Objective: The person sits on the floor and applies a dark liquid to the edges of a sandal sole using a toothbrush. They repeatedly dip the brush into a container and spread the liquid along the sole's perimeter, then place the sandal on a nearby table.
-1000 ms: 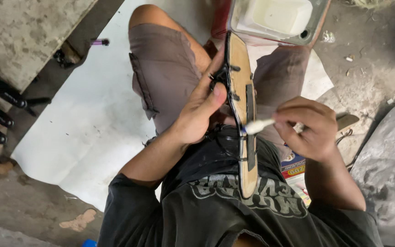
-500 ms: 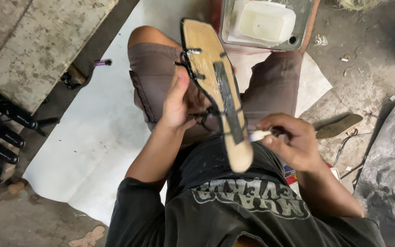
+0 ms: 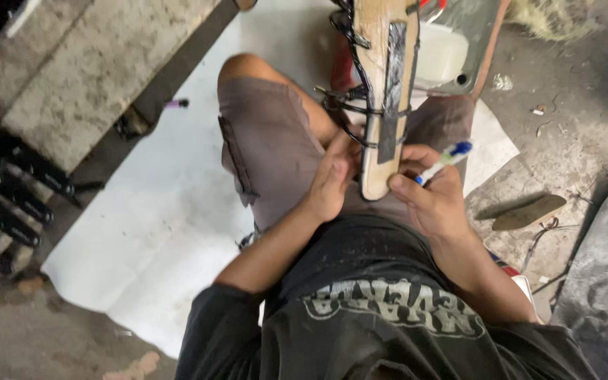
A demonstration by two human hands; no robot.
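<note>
Sole (image 3: 381,105) now stands more upright over the lap, heel end gripped by the left hand (image 3: 332,184); right hand (image 3: 434,200), closed on the brush (image 3: 443,160), has pulled off its strip.

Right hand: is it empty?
No, the right hand holds a small white brush with a blue tip beside the sandal sole.
</note>
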